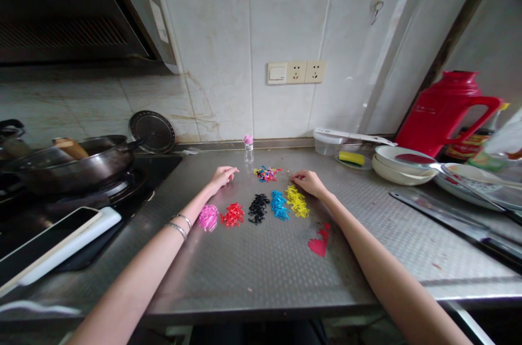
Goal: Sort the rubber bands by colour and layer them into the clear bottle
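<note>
Resting palm-down on the steel counter (253, 263), the left hand (223, 175) lay just to the left of the mixed heap (267, 173) of tiny coloured bands, its fingers loosely bent and nothing showing in them; two thin bangles (179, 225) circled that wrist. The right hand (309, 182) sat just to the right of the same heap, fingertips drawn together against the metal, and I could not tell whether they had pinched a band or were bare. Neither hand touched the heap.

Nearer the person than the mixed heap ran a row of sorted piles: the yellow pile (297, 201) below and to its right, close under the right wrist, then the blue pile (279, 205), the black pile (258, 208), the red pile (232, 215), and the pink pile (208, 217) farthest left, beside the left forearm. Just behind the heap stood a small clear bottle (248, 150) with a pink cap. Well off to its left sat a wok (77, 162) on the stove; well off to its right, a red thermos jug (442, 111) behind stacked white bowls (402, 165).
</note>
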`<action>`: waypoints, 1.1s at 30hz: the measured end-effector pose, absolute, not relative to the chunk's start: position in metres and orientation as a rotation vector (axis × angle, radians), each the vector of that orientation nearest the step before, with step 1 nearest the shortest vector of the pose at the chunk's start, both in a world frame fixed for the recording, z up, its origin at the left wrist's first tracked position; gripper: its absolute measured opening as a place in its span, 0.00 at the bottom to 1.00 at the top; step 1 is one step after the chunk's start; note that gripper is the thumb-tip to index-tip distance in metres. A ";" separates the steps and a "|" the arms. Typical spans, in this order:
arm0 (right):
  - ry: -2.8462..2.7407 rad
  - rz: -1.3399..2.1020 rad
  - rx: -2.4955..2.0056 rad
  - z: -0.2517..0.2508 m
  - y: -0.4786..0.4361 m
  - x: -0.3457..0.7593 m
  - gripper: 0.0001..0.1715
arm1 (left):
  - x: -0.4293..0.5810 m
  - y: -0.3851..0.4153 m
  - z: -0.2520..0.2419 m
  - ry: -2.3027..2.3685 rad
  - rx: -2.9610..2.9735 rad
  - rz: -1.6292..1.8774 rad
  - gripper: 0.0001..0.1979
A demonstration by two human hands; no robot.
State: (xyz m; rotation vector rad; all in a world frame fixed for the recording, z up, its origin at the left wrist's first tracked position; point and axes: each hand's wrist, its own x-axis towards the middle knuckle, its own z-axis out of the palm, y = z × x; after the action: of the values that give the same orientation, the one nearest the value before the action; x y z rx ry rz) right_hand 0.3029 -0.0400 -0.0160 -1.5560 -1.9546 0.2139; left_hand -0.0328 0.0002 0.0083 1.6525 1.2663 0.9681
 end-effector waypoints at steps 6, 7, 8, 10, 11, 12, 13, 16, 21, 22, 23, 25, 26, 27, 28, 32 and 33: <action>-1.955 0.188 -1.594 -0.011 -0.039 0.299 0.15 | -0.035 0.005 0.002 1.215 1.607 1.009 0.17; -1.953 0.179 -1.604 -0.009 -0.037 0.296 0.16 | -0.036 0.005 0.002 1.211 1.605 1.002 0.17; -1.959 0.175 -1.609 -0.006 -0.036 0.293 0.16 | -0.036 0.005 0.002 1.210 1.604 0.993 0.16; -1.996 0.188 -1.603 -0.002 -0.033 0.285 0.16 | -0.037 0.005 0.003 1.216 1.603 0.972 0.16; -2.028 0.203 -1.591 0.000 -0.031 0.281 0.15 | -0.037 0.004 0.003 1.221 1.603 0.963 0.16; -2.065 0.221 -1.576 0.002 -0.029 0.276 0.15 | -0.037 0.004 0.004 1.226 1.604 0.954 0.16; -2.107 0.240 -1.559 0.003 -0.027 0.271 0.14 | -0.037 0.004 0.004 1.228 1.606 0.945 0.16; -2.210 0.297 -1.526 0.003 -0.020 0.259 0.15 | -0.037 0.006 0.003 1.229 1.613 0.927 0.16; -2.233 0.309 -1.518 -0.001 -0.007 0.251 0.15 | -0.040 0.012 0.000 1.243 1.615 0.896 0.16; -2.232 0.306 -1.513 -0.001 -0.005 0.251 0.14 | -0.040 0.013 0.000 1.254 1.614 0.885 0.16; -2.231 0.305 -1.503 -0.001 -0.003 0.251 0.14 | -0.040 0.013 0.000 1.264 1.615 0.874 0.15; -2.227 0.311 -1.478 -0.002 0.000 0.252 0.13 | -0.040 0.013 0.001 1.283 1.618 0.854 0.15; -2.224 0.320 -1.466 -0.002 0.001 0.252 0.13 | -0.039 0.013 0.002 1.289 1.619 0.846 0.14; -2.224 0.332 -1.451 -0.003 0.002 0.252 0.13 | -0.039 0.013 0.003 1.292 1.619 0.839 0.14; -2.224 0.343 -1.436 -0.003 0.002 0.251 0.13 | -0.039 0.013 0.004 1.294 1.617 0.833 0.14; -2.217 0.375 -1.396 -0.004 0.002 0.250 0.13 | -0.038 0.013 0.006 1.313 1.605 0.799 0.13; -2.209 0.382 -1.392 -0.004 0.001 0.249 0.13 | -0.038 0.014 0.005 1.319 1.602 0.793 0.13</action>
State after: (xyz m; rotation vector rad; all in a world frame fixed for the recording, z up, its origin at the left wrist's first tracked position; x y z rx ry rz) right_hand 0.2495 0.0013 -0.0037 -1.3922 -2.2088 0.3822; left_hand -0.0380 0.0137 0.0055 1.6017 1.3188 0.7927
